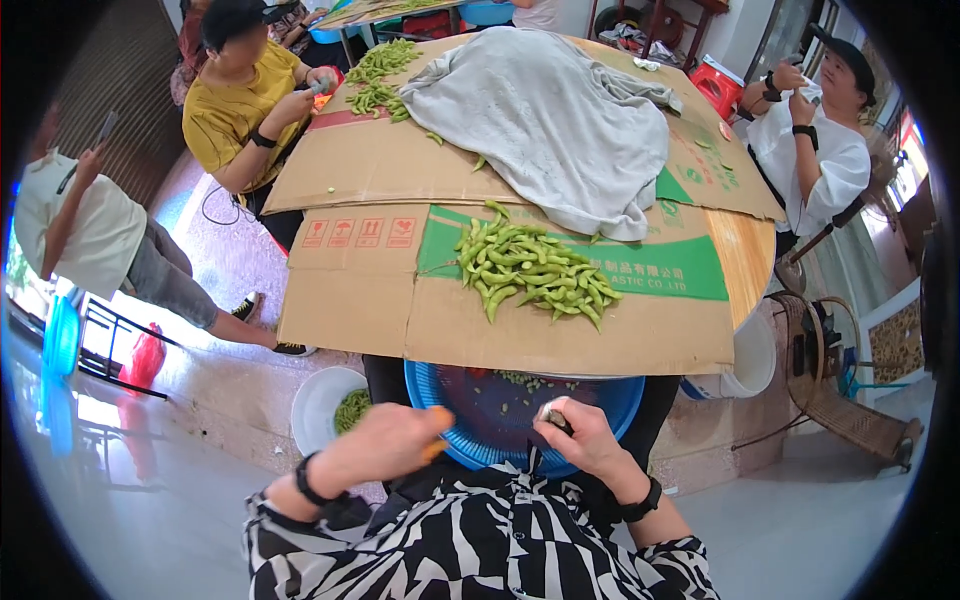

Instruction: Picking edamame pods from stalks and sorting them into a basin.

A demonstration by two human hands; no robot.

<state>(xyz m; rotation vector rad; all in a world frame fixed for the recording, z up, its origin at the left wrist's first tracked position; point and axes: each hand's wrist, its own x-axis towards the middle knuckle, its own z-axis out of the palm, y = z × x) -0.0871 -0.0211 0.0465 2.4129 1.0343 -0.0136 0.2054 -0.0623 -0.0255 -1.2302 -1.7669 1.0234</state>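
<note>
At the far left a white bowl point(325, 405) with green pods inside is seen on the floor, just beside the counter point(745, 255). The left hand point(395, 440) is held closed over the blue basket point(610, 400); an orange-handled tool point(437, 432) is gripped in it, only the orange ends showing past the fingers. The right hand point(580, 435) is pinched shut on a small dark object point(557, 420), too small to be told for certain, though a single pod is a fair guess.

The pile of green pods point(535, 268) lies on the flattened cardboard point(350, 300) covering the counter, well apart from both hands, beyond the basket's far rim. The pods are judged light, slim and slightly curved, firm in the shell yet easily bruised if squeezed; a fuzzy skin would make them unlikely to slip. A pod is best taken near its middle or by one tip, between thumb and forefinger. To the right of the pile, a grey cloth point(560, 120) is draped over the middle of the counter.

By count: one bowl, one basket, one cloth, two piles of pods on the counter, the second pile point(380, 80) at the far side. The pods in the near pile are too many and too overlapped to be counted; several dozen is the estimate.
</note>
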